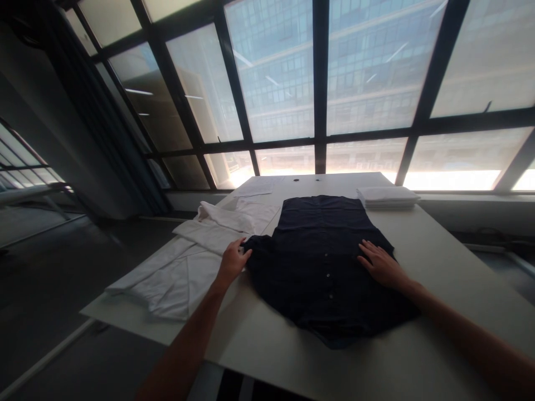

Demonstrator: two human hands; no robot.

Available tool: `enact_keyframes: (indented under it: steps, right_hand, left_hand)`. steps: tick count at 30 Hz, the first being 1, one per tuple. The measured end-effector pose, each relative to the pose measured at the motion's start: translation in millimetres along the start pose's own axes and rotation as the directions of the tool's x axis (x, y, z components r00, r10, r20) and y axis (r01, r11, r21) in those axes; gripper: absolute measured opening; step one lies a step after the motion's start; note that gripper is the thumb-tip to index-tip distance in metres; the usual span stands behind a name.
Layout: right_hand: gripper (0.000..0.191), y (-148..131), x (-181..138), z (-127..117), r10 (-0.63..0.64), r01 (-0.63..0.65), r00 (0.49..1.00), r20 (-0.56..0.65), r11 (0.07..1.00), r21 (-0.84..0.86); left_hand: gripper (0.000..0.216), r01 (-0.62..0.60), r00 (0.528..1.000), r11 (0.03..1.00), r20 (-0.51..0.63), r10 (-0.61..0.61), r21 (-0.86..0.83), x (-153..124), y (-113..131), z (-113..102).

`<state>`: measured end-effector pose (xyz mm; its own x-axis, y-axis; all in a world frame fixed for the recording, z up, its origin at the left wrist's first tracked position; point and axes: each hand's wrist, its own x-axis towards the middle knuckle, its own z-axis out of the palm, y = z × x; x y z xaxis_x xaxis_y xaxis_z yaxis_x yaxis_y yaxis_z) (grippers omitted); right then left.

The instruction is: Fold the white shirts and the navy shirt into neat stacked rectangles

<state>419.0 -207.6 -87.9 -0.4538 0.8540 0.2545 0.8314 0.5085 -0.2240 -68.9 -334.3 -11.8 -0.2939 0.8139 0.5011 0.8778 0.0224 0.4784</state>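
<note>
A dark navy button-up shirt [321, 278] lies spread on the white table, its small light buttons running down the middle and its rounded hem towards me. At the shirt's left side, my left hand [234, 260] is closed on a bunched edge of the dark cloth, thumb and fingers pinching it. Flat on the right part of the shirt rests my right hand [380, 264], fingers stretched out. Left of the shirt lies a loosely spread pile of white garments [184, 267], close beside my left hand.
A neat stack of folded white cloth [387, 196] sits at the table's far right. Papers [259, 186] lie at the far left, and two small dark items [296, 180] near the back edge. Large windows [276, 83] stand behind the table [451, 284]; a dark curtain [96, 111] hangs left.
</note>
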Motion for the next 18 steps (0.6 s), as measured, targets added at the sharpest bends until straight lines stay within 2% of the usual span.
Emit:
enact_keyframes:
  steps: [4, 9, 10, 12, 14, 15, 16, 18]
  right_hand:
    - [0.062, 1, 0, 2, -0.016, 0.016, 1.000, -0.019, 1.000, -0.002]
    - [0.060, 3, 1, 4, -0.011, 0.011, 1.000, -0.029, 1.000, -0.009]
    - [0.060, 3, 1, 4, -0.009, 0.009, 1.000, -0.029, 1.000, -0.011]
    - [0.060, 3, 1, 4, -0.008, 0.007, 1.000, -0.025, 1.000, -0.015]
    - [0.060, 3, 0, 3, -0.009, 0.008, 1.000, -0.020, 1.000, -0.011]
    - [0.060, 2, 0, 3, -0.008, 0.008, 1.000, -0.020, 1.000, -0.009]
    - [0.060, 2, 0, 2, -0.010, 0.009, 1.000, -0.019, 1.000, -0.009]
    - [0.060, 1, 0, 1, -0.011, 0.011, 1.000, -0.018, 1.000, -0.015]
  left_hand:
    - [0.045, -0.065, 0.992, 0.998, -0.106, 0.064, -0.010, 0, 14, -3]
    - [0.043, -0.213, 0.970, 0.977, -0.114, 0.215, 0.032, -8, 49, -2]
    - [0.044, -0.235, 0.968, 0.972, -0.090, 0.233, -0.012, -10, 56, 0]
    - [0.048, -0.267, 0.960, 0.949, 0.041, 0.278, -0.170, -14, 68, 4]
    - [0.055, -0.252, 0.919, 0.897, 0.202, 0.340, -0.364, -16, 74, 9]
    - [0.056, -0.230, 0.901, 0.871, 0.242, 0.359, -0.435, -17, 74, 10]
    - [0.055, -0.214, 0.899, 0.853, 0.246, 0.362, -0.476, -16, 74, 12]
    - [0.047, -0.217, 0.927, 0.858, 0.176, 0.330, -0.465, -15, 70, 13]
